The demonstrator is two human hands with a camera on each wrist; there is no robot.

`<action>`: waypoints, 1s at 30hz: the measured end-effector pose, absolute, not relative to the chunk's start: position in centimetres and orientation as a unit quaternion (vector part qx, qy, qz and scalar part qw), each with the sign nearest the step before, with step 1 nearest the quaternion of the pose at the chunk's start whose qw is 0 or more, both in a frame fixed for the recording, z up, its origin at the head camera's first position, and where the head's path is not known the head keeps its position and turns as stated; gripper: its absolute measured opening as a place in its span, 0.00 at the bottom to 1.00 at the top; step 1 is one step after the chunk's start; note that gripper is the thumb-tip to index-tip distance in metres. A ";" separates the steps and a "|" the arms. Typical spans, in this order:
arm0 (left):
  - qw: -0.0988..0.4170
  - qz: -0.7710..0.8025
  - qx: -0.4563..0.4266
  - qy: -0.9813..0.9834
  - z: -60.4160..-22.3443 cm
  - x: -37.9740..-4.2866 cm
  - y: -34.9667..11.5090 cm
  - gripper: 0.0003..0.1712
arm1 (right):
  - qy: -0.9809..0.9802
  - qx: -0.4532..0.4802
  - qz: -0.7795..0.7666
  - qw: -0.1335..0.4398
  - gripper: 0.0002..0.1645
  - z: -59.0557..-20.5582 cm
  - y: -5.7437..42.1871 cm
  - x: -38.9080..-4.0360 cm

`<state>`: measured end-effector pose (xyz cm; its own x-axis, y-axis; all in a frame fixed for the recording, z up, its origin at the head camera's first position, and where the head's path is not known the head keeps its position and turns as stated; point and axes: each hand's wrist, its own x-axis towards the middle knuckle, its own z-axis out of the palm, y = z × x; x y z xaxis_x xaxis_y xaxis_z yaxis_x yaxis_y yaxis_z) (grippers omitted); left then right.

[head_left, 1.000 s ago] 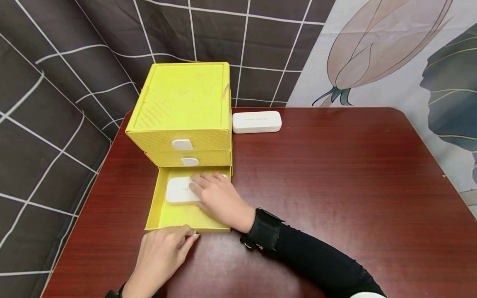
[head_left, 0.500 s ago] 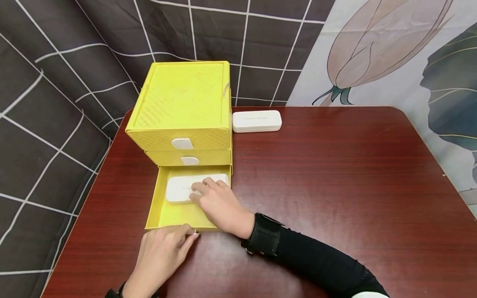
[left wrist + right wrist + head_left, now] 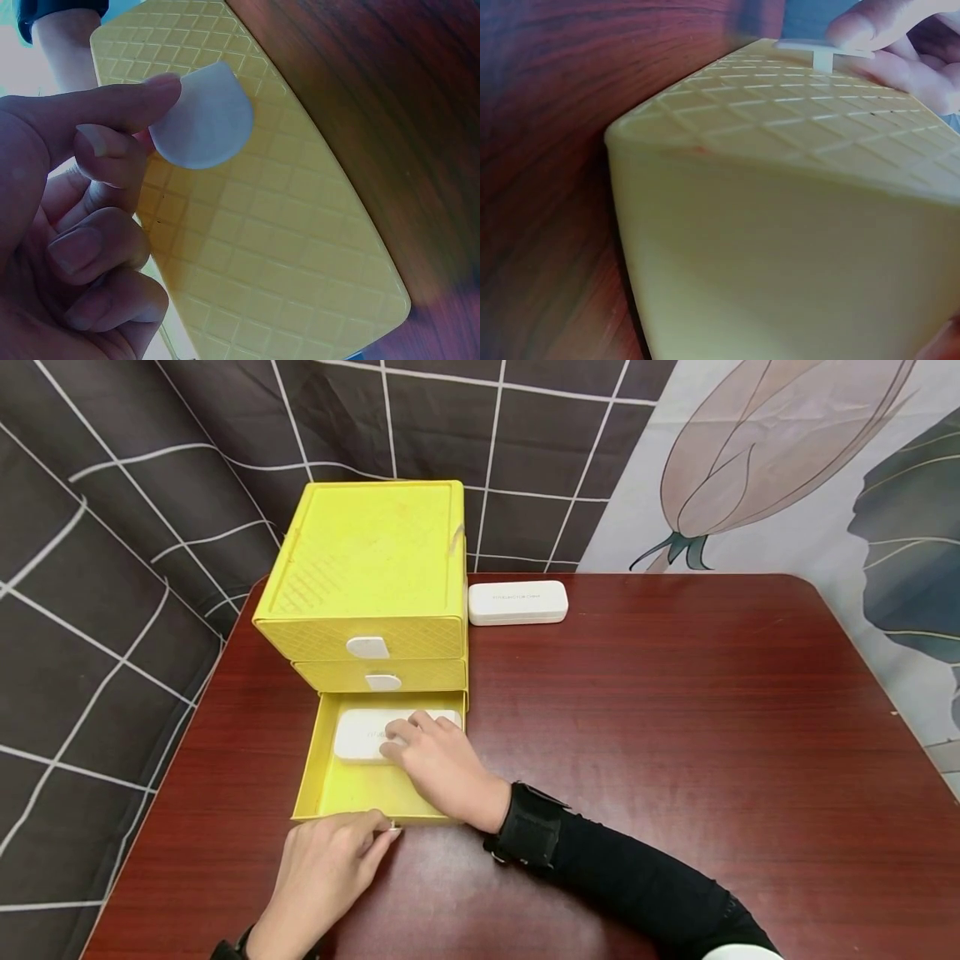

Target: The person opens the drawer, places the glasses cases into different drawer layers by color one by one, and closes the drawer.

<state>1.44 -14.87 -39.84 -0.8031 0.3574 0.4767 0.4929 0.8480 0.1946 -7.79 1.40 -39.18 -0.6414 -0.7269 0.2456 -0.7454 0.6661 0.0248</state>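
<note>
My left hand (image 3: 330, 864) pinches the white tab handle (image 3: 206, 120) on the front of a yellow drawer (image 3: 375, 797) between thumb and finger. This bottom drawer is pulled out of a yellow cabinet (image 3: 375, 556). A white oblong case (image 3: 358, 739) with faint lettering lies inside it, toward the back. My right hand (image 3: 446, 768) reaches over the drawer's right side, its bent fingers resting on the case's top and covering its right half. In the right wrist view, the drawer's side wall (image 3: 780, 255) hides the case.
A second white case (image 3: 517, 603) lies on the dark red table (image 3: 675, 735), right beside the cabinet. Two upper drawers with white handles (image 3: 367, 647) are closed. Dark grid cloth (image 3: 187, 510) hangs behind and to the left.
My right hand's fingers have gone from lying flatter across the case to bent on top of it. The case has shifted very slightly backward. My left hand stays at the handle.
</note>
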 end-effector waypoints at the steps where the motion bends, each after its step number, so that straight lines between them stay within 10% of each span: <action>1: 0.216 -0.157 -0.226 -0.937 -39.8 1.4 -14.9 0.12 | -0.905 0.406 0.039 0.119 0.17 -39.2 1.4 -7.8; 30: 0.214 -0.153 -0.226 -0.938 -39.7 1.4 -14.8 0.11 | -0.912 0.393 0.034 0.115 0.17 -38.8 1.0 -9.7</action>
<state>1.45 -14.80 -39.74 -0.8062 0.3579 0.4712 0.4893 0.8510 0.1908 -9.68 1.02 -38.81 -0.6641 -0.7091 0.2370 -0.7248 0.6883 0.0288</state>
